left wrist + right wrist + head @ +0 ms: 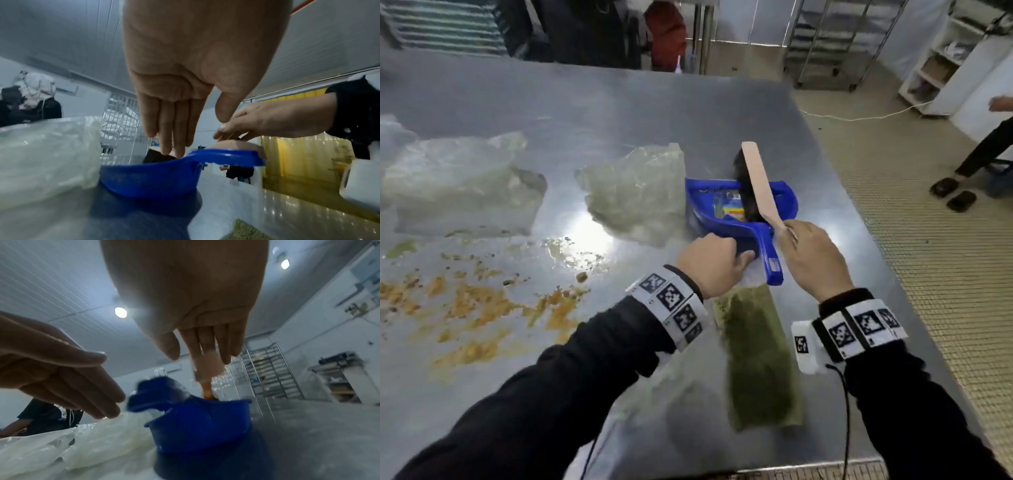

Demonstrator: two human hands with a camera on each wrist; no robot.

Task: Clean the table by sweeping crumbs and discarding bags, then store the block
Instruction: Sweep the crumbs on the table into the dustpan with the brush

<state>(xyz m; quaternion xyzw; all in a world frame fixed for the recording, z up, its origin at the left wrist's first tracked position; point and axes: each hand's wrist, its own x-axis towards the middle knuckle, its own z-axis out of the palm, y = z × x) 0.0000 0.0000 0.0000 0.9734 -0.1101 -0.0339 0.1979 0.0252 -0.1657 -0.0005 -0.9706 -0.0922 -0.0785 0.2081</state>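
Observation:
A blue dustpan (739, 219) lies on the steel table (619, 102), its handle pointing toward me. Across it rests a brush with dark bristles and a pale wooden handle (758, 185). My left hand (714, 260) reaches the pan's rear rim with straight fingers (176, 129), thumb apart. My right hand (808, 255) touches the brush handle's end (207, 368) with straight fingers, thumb off it. A green block (756, 359) lies between my wrists. Clear plastic bags (637, 192) (458, 185) and orange-brown crumbs (476, 308) are to the left.
The table's right edge runs close beside the dustpan, above a tiled floor. A person's legs and sandals (955, 192) stand at the right. A wheeled metal rack (825, 44) and other people are beyond the far edge.

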